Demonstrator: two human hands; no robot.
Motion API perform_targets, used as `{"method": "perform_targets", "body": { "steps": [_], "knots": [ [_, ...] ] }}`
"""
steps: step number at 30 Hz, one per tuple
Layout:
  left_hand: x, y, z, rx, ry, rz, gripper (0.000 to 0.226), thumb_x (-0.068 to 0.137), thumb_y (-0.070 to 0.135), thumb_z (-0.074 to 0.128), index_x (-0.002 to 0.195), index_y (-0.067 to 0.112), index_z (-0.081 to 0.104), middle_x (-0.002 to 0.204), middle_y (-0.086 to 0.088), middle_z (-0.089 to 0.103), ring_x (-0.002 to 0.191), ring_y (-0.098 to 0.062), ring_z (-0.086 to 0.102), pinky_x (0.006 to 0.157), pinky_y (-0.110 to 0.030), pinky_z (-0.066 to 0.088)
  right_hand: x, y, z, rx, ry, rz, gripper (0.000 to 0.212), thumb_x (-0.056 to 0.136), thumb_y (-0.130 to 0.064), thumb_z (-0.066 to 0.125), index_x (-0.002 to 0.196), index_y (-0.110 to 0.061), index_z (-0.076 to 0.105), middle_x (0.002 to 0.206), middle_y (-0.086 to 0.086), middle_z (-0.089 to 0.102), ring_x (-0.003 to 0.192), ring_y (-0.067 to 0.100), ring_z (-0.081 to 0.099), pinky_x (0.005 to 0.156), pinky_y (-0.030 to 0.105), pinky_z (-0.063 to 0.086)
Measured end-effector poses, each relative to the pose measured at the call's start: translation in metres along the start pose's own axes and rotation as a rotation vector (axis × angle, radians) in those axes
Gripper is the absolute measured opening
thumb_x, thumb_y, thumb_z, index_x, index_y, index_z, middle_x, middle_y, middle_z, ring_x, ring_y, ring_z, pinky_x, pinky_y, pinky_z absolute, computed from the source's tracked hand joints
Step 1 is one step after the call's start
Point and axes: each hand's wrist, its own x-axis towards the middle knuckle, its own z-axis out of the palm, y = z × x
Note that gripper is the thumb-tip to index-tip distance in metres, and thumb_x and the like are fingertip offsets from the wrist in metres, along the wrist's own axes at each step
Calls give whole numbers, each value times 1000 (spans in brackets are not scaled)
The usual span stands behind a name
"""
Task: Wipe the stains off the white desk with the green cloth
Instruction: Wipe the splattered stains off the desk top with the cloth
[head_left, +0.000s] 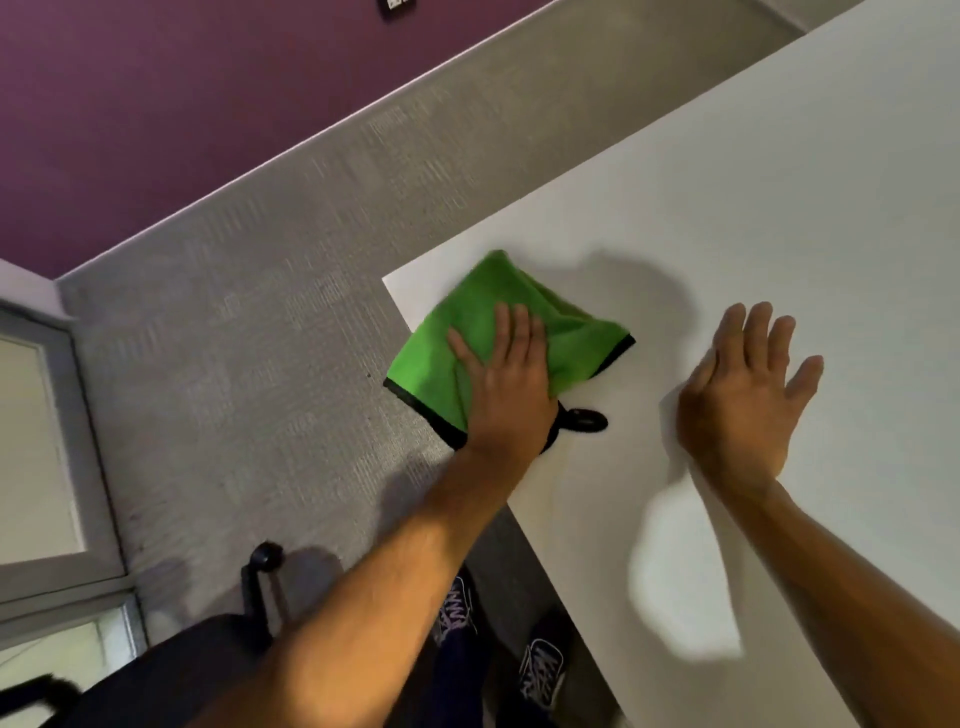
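A green cloth (483, 317) with black trim lies at the near-left corner of the white desk (779, 208), one part hanging over the desk's left edge. My left hand (506, 384) lies flat on the cloth, fingers pressed together and pointing away from me. A black loop (587, 420) of the cloth sticks out from under that hand. My right hand (748, 395) rests palm down on the bare desk to the right of the cloth, fingers spread, holding nothing. I see no distinct stain on the desk.
Grey carpet (270, 322) covers the floor left of the desk, below a purple wall (156, 104). A black office chair (171, 670) stands at the lower left. My shoes (540, 675) show beside the desk's front edge. A grey-framed panel (47, 457) stands at far left.
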Motion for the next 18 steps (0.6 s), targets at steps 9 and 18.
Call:
{"method": "perform_targets", "body": {
  "steps": [9,18],
  "knots": [
    [-82,1,26,-354,144,-74,69,81,30,36,145,6,41,156,-13,34,148,-30,24,108,-73,25,2,4,3,-73,69,-52,54,107,-27,25,158,-8,26,164,14,32,155,34,24,117,61,27],
    [-13,-41,27,-478,259,-241,65,85,19,36,148,4,36,159,-15,28,149,-28,21,112,-67,26,2,2,7,8,81,-44,59,107,-30,23,162,-11,24,172,8,23,161,29,15,123,64,17]
  ]
}}
